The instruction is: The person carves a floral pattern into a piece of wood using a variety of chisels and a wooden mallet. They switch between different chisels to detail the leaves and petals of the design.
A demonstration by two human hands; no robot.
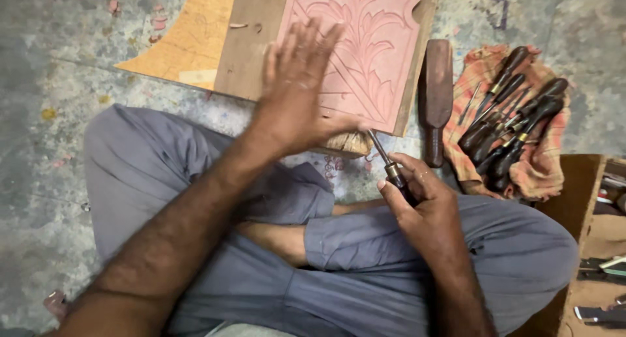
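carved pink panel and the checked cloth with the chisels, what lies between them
In the head view, a dark wooden mallet lies on the floor between the carved pink panel and the checked cloth bearing the chisels.

Loose grey trousers [365,272] with a rolled cuff, forearms bare, no sleeves, rings or watch.

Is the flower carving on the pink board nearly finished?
Partly, it seems. The pink panel already shows cut leaves and diagonal lines. The left hand lies flat over it, fingers spread; the right hand grips a chisel near its lower edge. The mallet and the other chisels lie aside. How much remains, I cannot tell.
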